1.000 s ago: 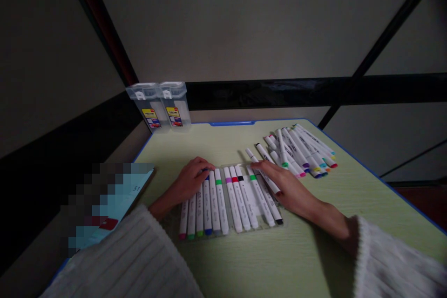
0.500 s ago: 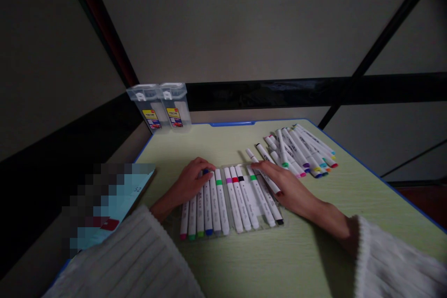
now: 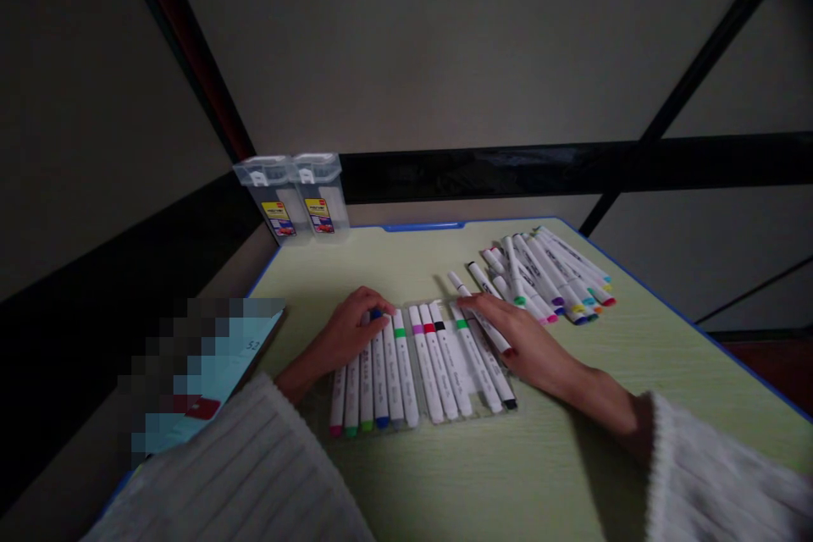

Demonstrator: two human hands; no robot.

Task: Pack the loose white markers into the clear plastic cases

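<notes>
A clear plastic tray (image 3: 453, 337) lies on the table in front of me with white markers side by side in its two halves. My left hand (image 3: 356, 323) curls over the far end of the left half, thumb and forefinger at the tray edge and marker tops. Several markers (image 3: 381, 381) there have coloured ends. Over the right half, my right hand (image 3: 517, 334) grips a white marker (image 3: 494, 334), which slants across the tray's far right corner. Beneath it lie a green-banded marker (image 3: 476, 364) and a black-ended one (image 3: 506, 394). Some right fingers are hidden.
A loose pile of white markers (image 3: 550, 271) with coloured ends lies at the back right. Two clear lidded boxes (image 3: 273, 199) stand at the back left. A pale blue item (image 3: 222, 373), partly blurred out, is at the left edge of the table (image 3: 483, 483). A wall rises behind.
Both hands stay in place, and the right one still has the marker. The whole view has shifted very slightly; nothing else visibly differs.
</notes>
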